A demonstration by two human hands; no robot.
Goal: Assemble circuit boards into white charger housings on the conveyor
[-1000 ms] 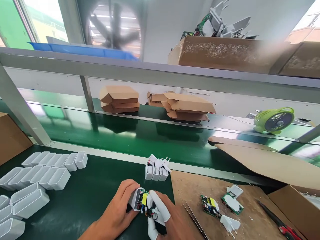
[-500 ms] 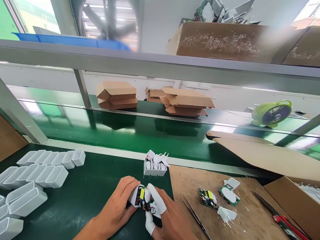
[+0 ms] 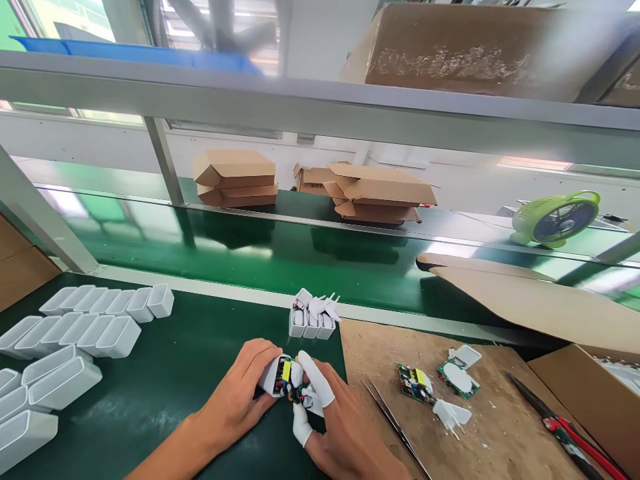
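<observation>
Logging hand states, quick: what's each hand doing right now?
Left hand: closed, holding a white case.
Right hand: closed, holding the circuit board at the case's opening.

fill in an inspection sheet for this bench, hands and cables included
Surface: dark green worktop, brown sheet at right with small scraps
Job's things: circuit board at the open end of a white casing
Clutter: tweezers, red-handled tool, loose circuit boards
Hands: left hand grips the white casing; right hand holds the circuit board with white-covered fingers
Cables: thin line near the green fan, possibly a cord
Surroundings: cardboard boxes, overhead shelf
</observation>
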